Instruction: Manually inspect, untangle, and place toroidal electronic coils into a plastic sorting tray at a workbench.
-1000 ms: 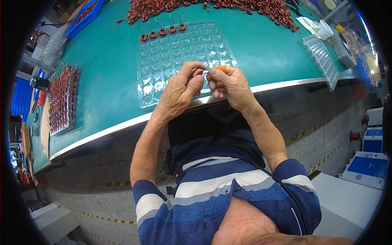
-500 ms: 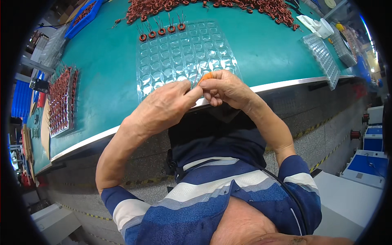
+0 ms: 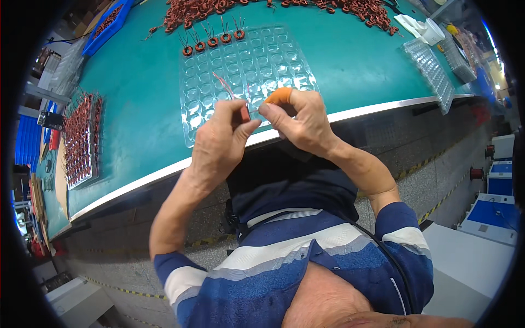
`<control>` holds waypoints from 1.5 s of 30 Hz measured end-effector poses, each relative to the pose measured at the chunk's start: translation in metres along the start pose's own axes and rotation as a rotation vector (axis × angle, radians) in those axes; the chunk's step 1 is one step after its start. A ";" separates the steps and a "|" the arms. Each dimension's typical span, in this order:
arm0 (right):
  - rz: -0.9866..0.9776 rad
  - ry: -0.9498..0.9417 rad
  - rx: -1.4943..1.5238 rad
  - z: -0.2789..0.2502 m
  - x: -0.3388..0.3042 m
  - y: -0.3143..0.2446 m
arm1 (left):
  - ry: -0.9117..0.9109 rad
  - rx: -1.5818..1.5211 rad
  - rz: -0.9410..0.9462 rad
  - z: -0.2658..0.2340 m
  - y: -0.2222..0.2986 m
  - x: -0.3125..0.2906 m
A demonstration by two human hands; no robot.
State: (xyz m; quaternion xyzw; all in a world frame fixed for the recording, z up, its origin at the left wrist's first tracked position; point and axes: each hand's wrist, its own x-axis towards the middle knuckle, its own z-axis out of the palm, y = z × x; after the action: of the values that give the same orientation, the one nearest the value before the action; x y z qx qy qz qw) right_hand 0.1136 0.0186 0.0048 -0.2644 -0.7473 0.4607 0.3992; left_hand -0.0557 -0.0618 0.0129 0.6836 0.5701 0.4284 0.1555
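Over the near edge of a clear plastic blister tray (image 3: 219,90), my left hand (image 3: 216,139) grips a small red-brown wire-wound ring coil (image 3: 244,113) between thumb and fingers. Thin reddish leads rise from it over the tray's pockets. Close by on its right, my right hand (image 3: 303,123) wears an orange finger cot (image 3: 280,96) on the index finger. Its thumb and index finger pinch a thin wire lead at the coil's side; the wire is barely visible. Several finished-looking coils (image 3: 213,42) stand in the tray's far row with their leads upward.
A large heap of coils (image 3: 273,5) lies along the far side of the green table (image 3: 136,109). At left stands a tray packed with coils (image 3: 83,139), and a blue bin (image 3: 109,27) sits behind. Clear trays (image 3: 429,68) and a white cup (image 3: 432,33) are at right.
My left hand has turned more upright, bringing the coil and its leads into sight. My right hand has shifted slightly, its index finger now arched. The view has moved a little.
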 end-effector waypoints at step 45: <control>0.147 0.121 0.483 0.026 0.025 0.028 | 0.358 -1.111 -0.317 0.058 -0.022 0.019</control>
State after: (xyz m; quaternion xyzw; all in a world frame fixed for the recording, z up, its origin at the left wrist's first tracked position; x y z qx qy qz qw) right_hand 0.0786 0.0376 -0.0178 -0.2419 -0.5691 0.6370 0.4602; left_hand -0.0264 -0.0219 -0.0287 0.3242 0.3733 0.7421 0.4526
